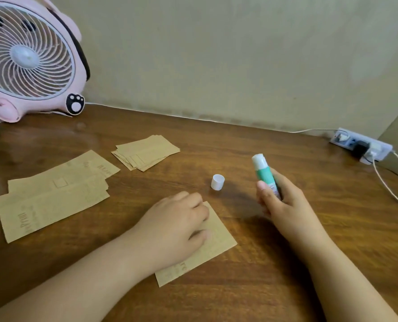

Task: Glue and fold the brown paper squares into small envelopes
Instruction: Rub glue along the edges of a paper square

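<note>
A brown paper piece (219,242) lies flat on the wooden table in front of me. My left hand (177,226) rests on it, fingers bent down onto the sheet. My right hand (284,203) grips an uncapped green and white glue stick (264,173), held upright above the table to the right of the paper. The white cap (217,181) stands on the table between the paper and the glue stick. A small stack of folded brown pieces (145,152) lies further back, and larger brown sheets (51,196) lie at the left.
A pink desk fan (28,59) stands at the back left by the wall. A white power strip (362,145) with plugs and cables lies at the back right. The wooden table (274,275) shows bare wood at the front right.
</note>
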